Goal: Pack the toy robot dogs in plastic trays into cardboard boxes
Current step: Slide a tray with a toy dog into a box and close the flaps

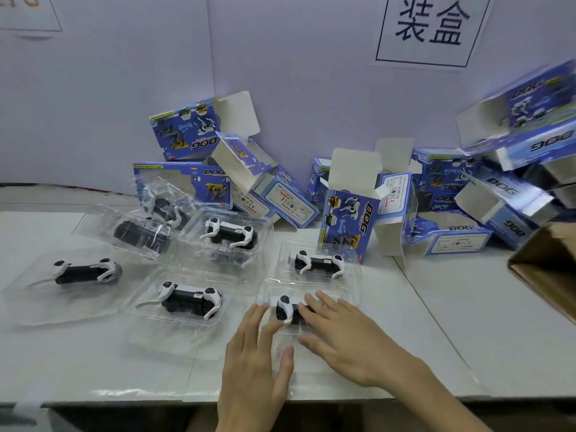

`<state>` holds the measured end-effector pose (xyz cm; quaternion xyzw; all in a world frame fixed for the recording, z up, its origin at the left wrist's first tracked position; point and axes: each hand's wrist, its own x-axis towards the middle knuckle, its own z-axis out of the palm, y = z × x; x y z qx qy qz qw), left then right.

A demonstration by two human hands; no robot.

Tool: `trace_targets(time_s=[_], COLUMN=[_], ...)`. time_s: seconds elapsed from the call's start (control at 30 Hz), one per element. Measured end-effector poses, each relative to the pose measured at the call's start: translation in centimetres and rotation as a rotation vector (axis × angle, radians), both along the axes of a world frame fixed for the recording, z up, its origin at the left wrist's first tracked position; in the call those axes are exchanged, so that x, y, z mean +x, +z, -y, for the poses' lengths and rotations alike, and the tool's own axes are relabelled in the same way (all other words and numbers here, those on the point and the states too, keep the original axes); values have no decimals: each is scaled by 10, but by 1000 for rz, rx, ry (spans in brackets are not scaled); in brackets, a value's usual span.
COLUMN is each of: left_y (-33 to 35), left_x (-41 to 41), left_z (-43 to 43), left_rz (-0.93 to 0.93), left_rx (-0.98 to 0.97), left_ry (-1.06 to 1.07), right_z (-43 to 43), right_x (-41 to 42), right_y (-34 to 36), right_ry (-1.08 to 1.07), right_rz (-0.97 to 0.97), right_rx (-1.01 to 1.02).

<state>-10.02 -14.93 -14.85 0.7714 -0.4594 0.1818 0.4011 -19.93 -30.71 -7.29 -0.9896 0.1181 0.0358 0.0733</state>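
Resting on the nearest tray [271, 288], the left hand [254, 366] and right hand [349, 344] had straight, spread fingers, gripping nothing. Its dog [287, 308] lay under them, an open box [350, 219] at one o'clock. The tray seemed thin, light, bendy: better lifted by both edges.

A white table [486, 310] fills the near ground, made of panels with a seam [436, 319] running from the far middle toward the near right. Behind it stands a pale lilac wall [109, 104]. High on the wall, right of centre, hangs a white sign [431, 29] with a thin black border and two large dark characters. The corner of a second sign [28, 14] shows at far left. A brown carton [548, 269] juts in at the right edge.
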Motion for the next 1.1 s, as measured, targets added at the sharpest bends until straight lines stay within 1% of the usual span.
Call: trace_targets(time_s=[0.07, 0.2, 0.23, 0.3, 0.33, 0.37, 0.4, 0.47, 0.5, 0.53, 0.57, 0.63, 0.7, 0.73, 0.77, 0.8, 0.83, 0.87, 0.9, 0.93, 0.97, 1.0, 1.03, 1.1], left_y=[0, 2, 3, 6, 8, 11, 13, 15, 14, 12, 7, -4, -6, -3, -2, -4, -4, 4, 16, 33, 50, 63, 80, 111], left_x=[0, -3, -4, -5, -5, -5, -5, -1, 2, 9, 15, 28, 33, 34, 31, 28, 28, 30, 26, 21, 16, 9, 2, 4], left_z=[1, -1, -1, -3, -4, -4, -4, -2, 0, 3, 6, 5, 1, 0, -1, -6, -12, -12, -7, -1, 5, 3, -2, 2], left_rz=[-29, -131, -144, -157, -159, -174, -198, -251, -253, -249, -247, -267, -416, -470, -489, -477, -430, -431, -501, -506, -532, -499, -437, -426], left_rx=[3, -6, -6, -5, -3, -5, -11, -34, -51, -71, -93, -93, 8, 73, 73, 41, 59, 84, 67, -14, -213, -352, -422, -395], left_ry=[13, 9, 5, -17, -32, -49, -68, -114, -147, -193, -235, -348, -418, -424, -408, -378, -394, -347, -230, -124, -25, -16, -11, -26], right_z=[4, 0, 1, 13, 23, 36, 51, 85, 101, 117, 131, 155, 173, 179, 184, 186, 185, 182, 175, 166, 155, 142, 129, 100], right_x=[1, -4, -4, -4, -2, 0, 4, 15, 24, 34, 47, 71, 89, 95, 99, 100, 100, 98, 95, 90, 84, 76, 66, 43], right_y=[5, 6, 8, 25, 37, 49, 61, 81, 88, 92, 95, 93, 85, 83, 82, 84, 88, 93, 100, 109, 120, 132, 144, 161], right_ry=[14, 49, 55, 58, 37, -12, -78, -210, -260, -301, -339, -390, -429, -441, -451, -467, -479, -468, -435, -377, -301, -210, -99, 163], right_rz=[5, 18, 13, 41, 94, 190, 319, 573, 664, 717, 724, 617, 441, 411, 453, 536, 623, 694, 756, 827, 903, 963, 996, 972], right_rx=[43, 24, 81, 300, 382, 409, 393, 291, 220, 146, 79, -43, -173, -219, -237, -233, -236, -267, -322, -374, -411, -425, -410, -261])
